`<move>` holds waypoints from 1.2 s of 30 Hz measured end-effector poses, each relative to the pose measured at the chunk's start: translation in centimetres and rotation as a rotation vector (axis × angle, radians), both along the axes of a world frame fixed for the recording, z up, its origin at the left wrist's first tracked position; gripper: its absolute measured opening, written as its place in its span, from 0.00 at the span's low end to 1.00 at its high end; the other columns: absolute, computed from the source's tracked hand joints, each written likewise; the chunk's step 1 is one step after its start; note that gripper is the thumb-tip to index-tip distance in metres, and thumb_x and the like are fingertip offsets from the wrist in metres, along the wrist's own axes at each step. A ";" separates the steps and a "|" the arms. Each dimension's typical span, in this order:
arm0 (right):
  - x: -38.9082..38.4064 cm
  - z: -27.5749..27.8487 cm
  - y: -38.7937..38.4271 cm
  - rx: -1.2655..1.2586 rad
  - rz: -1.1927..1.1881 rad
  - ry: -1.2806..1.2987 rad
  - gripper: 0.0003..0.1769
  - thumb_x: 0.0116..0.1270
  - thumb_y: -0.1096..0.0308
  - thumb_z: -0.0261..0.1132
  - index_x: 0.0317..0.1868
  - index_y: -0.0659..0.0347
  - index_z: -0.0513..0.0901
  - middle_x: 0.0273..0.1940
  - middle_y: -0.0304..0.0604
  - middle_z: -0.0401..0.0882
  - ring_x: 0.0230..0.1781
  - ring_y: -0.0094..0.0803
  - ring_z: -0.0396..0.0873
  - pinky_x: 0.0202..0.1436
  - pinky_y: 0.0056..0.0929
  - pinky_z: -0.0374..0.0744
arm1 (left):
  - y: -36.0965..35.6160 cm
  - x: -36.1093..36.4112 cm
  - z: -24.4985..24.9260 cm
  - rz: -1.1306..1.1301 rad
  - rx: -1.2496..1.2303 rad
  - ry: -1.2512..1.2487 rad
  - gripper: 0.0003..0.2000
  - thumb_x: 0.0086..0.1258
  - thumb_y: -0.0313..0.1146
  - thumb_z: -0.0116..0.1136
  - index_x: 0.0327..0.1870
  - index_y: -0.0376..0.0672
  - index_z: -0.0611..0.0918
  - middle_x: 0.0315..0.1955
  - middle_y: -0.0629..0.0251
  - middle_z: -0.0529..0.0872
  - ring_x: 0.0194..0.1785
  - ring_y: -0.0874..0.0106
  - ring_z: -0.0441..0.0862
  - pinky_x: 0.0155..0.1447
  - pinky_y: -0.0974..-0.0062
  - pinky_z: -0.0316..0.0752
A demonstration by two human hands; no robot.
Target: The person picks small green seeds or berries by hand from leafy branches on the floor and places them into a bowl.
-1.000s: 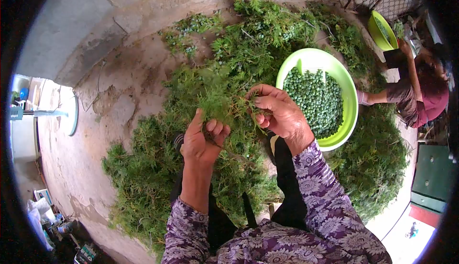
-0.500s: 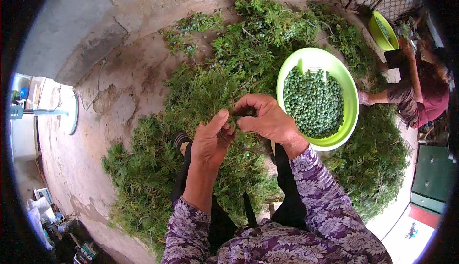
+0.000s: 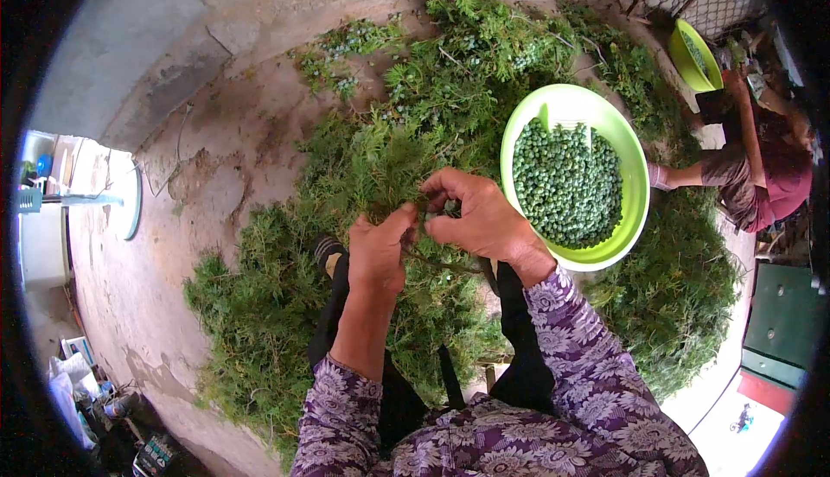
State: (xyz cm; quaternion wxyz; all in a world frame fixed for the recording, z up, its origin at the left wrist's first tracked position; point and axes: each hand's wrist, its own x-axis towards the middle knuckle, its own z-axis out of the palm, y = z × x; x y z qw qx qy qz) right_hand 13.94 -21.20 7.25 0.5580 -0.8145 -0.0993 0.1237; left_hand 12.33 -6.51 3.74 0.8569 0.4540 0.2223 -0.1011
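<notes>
Conifer branches (image 3: 251, 313) blanket the ground. Two lime-green basins: nearer (image 3: 636, 187), farther (image 3: 685, 64). Two hands: right (image 3: 488, 225), thumb and forefinger slightly parted, hold unclear; left (image 3: 378, 251), curled round one twig (image 3: 435, 263) left of the nearer basin's many green cones (image 3: 568, 185).

I have a leafy green sprig (image 3: 386, 187) near the middle of my view, pinched at the left hand (image 3: 376, 248), its feathery foliage fanning towards eleven o'clock and blending into the greenery behind. A thin brown stem (image 3: 441, 263) runs from that grip towards four o'clock. I can make out a few pale green berries (image 3: 452, 208) in the curl of the right hand (image 3: 486, 222), partly hidden. Between two and three o'clock, I see a lime-green basin (image 3: 636, 205), upright, holding a broad heap of small, round green berries.
</notes>
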 end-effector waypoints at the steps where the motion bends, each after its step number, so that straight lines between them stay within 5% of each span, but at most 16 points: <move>1: 0.0 0.0 0.1 0.014 -0.014 0.009 0.15 0.47 0.71 0.62 0.39 0.63 0.75 0.29 0.35 0.75 0.26 0.16 0.67 0.29 0.17 0.68 | -0.1 0.0 0.2 0.005 -0.011 -0.015 0.09 0.53 0.25 0.61 0.34 0.37 0.75 0.24 0.68 0.79 0.23 0.78 0.72 0.27 0.82 0.66; 4: -0.3 0.2 0.7 0.123 -0.113 0.020 0.09 0.44 0.73 0.61 0.30 0.65 0.77 0.27 0.42 0.77 0.27 0.25 0.74 0.32 0.23 0.73 | -0.8 -0.1 1.0 0.100 0.005 0.008 0.09 0.54 0.24 0.60 0.35 0.35 0.75 0.25 0.67 0.79 0.25 0.77 0.73 0.28 0.80 0.67; 8: -1.0 0.2 1.8 0.203 -0.161 0.035 0.05 0.45 0.75 0.60 0.26 0.65 0.76 0.25 0.40 0.76 0.26 0.22 0.73 0.31 0.22 0.73 | -0.8 -0.1 1.4 0.153 0.041 0.085 0.07 0.56 0.24 0.58 0.34 0.35 0.75 0.27 0.66 0.79 0.27 0.76 0.75 0.30 0.78 0.68; 10: -1.2 -0.4 2.2 0.069 -0.177 -0.294 0.04 0.46 0.75 0.60 0.25 0.64 0.75 0.23 0.38 0.74 0.26 0.21 0.72 0.29 0.22 0.72 | -0.5 -0.2 1.4 0.114 0.044 0.128 0.06 0.57 0.23 0.57 0.35 0.35 0.75 0.28 0.65 0.79 0.28 0.75 0.75 0.32 0.78 0.69; 14: -1.8 0.5 2.8 0.035 -0.091 -0.468 0.05 0.46 0.76 0.60 0.26 0.64 0.73 0.22 0.38 0.72 0.25 0.22 0.72 0.28 0.23 0.72 | 0.6 0.1 -0.1 0.021 0.259 -0.105 0.06 0.58 0.22 0.56 0.35 0.36 0.75 0.29 0.64 0.79 0.29 0.75 0.76 0.34 0.77 0.71; 16: -2.0 0.4 2.6 0.208 -0.076 -0.191 0.04 0.50 0.76 0.58 0.28 0.63 0.73 0.22 0.38 0.72 0.23 0.24 0.71 0.25 0.23 0.71 | 0.7 0.4 0.5 0.137 -0.090 -0.010 0.06 0.58 0.22 0.56 0.35 0.36 0.75 0.29 0.65 0.79 0.29 0.74 0.76 0.34 0.76 0.72; 17: -1.6 1.5 1.9 0.428 -0.113 0.336 0.03 0.55 0.75 0.56 0.31 0.62 0.73 0.23 0.37 0.72 0.21 0.22 0.71 0.21 0.20 0.69 | 0.7 0.3 0.7 0.133 -0.089 -0.009 0.06 0.58 0.22 0.56 0.35 0.36 0.75 0.29 0.65 0.79 0.29 0.74 0.76 0.34 0.76 0.72; 18: -1.0 1.6 1.2 0.426 -0.114 0.336 0.03 0.55 0.75 0.56 0.31 0.62 0.73 0.23 0.37 0.72 0.21 0.22 0.71 0.21 0.20 0.69 | 0.6 0.3 0.8 0.126 -0.072 -0.011 0.07 0.58 0.22 0.56 0.37 0.36 0.75 0.30 0.65 0.79 0.30 0.74 0.77 0.34 0.76 0.72; 20: -0.1 1.8 0.0 0.862 -0.228 0.598 0.04 0.58 0.73 0.55 0.35 0.62 0.72 0.24 0.36 0.72 0.20 0.19 0.70 0.18 0.16 0.65 | 0.4 0.2 1.1 0.114 -0.042 -0.016 0.08 0.58 0.21 0.55 0.39 0.37 0.75 0.32 0.65 0.79 0.31 0.74 0.77 0.34 0.76 0.73; 22: 0.0 1.0 -0.4 0.866 -0.229 0.567 0.08 0.58 0.71 0.56 0.38 0.63 0.72 0.23 0.36 0.72 0.19 0.18 0.70 0.17 0.14 0.64 | 0.2 0.2 1.2 0.078 -0.038 -0.029 0.09 0.58 0.21 0.55 0.40 0.36 0.75 0.33 0.65 0.79 0.32 0.74 0.77 0.35 0.76 0.73; 24: 0.1 0.1 -0.4 0.541 -0.122 0.440 0.09 0.58 0.70 0.57 0.39 0.64 0.72 0.22 0.35 0.72 0.19 0.17 0.69 0.18 0.14 0.65 | 0.1 0.2 1.2 0.039 -0.031 -0.042 0.10 0.58 0.21 0.54 0.41 0.36 0.75 0.34 0.65 0.79 0.33 0.74 0.77 0.35 0.76 0.73; 36: -0.1 0.0 0.6 0.324 -0.058 0.301 0.14 0.57 0.72 0.61 0.44 0.64 0.73 0.22 0.33 0.71 0.20 0.15 0.68 0.21 0.14 0.66 | 0.0 0.1 0.7 -0.068 -0.134 -0.189 0.10 0.58 0.22 0.55 0.41 0.35 0.75 0.34 0.63 0.80 0.34 0.74 0.79 0.38 0.76 0.75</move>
